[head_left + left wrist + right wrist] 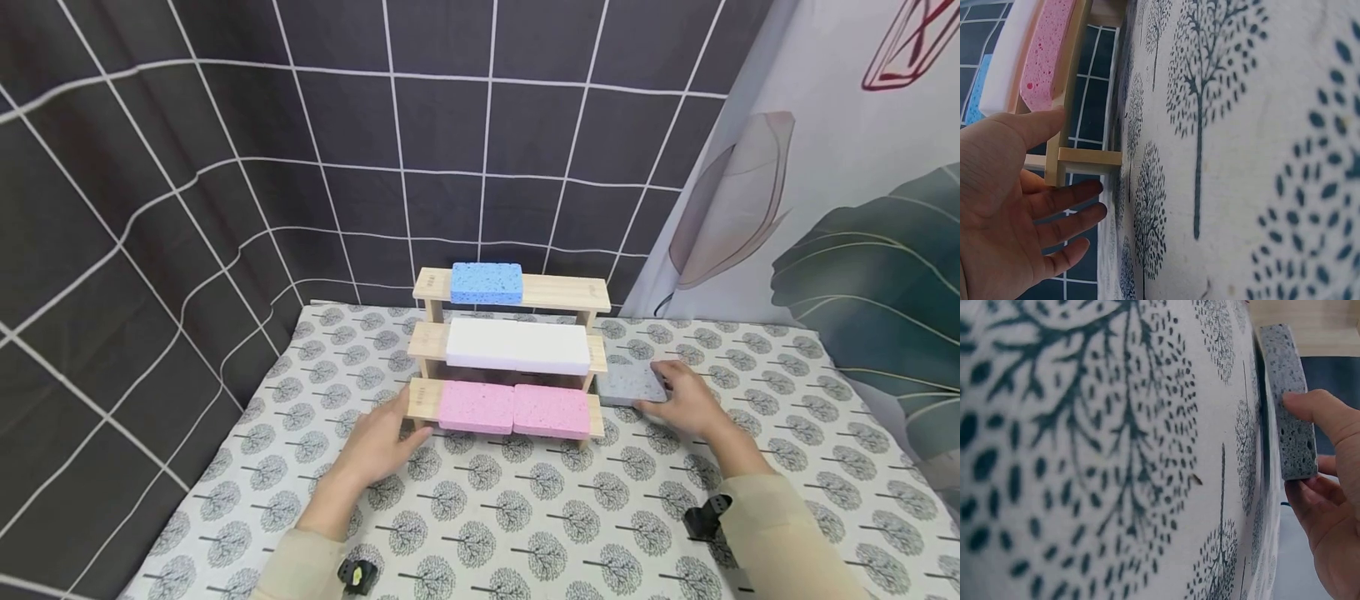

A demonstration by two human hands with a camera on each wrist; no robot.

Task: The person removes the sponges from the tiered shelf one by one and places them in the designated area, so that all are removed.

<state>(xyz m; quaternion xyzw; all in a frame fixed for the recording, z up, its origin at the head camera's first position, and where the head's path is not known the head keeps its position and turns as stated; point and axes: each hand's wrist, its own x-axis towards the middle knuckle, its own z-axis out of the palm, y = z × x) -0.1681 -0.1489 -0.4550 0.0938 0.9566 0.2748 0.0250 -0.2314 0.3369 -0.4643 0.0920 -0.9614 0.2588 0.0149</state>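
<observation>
A three-tier wooden shelf (424,398) stands on the cloth, with two pink sponges (476,407) side by side on its lowest tier. White blocks (517,345) lie on the middle tier and a blue sponge (486,283) on the top one. At the left end of the lowest tier is my left hand (381,442); its thumb touches the board, and the other fingers extend past the end, fairly straight. My right hand (692,402) grips a grey sponge (628,383) by its right end, beside the shelf. In the right wrist view, the thumb lies on the grey sponge's (1294,437) long edge.
A tree-patterned cloth (480,517) covers the table. Behind and to the left hangs a dark curtain with a white grid (442,125); a pale leaf-print curtain (825,167) hangs at the right. Each wrist carries a small black camera (707,517).
</observation>
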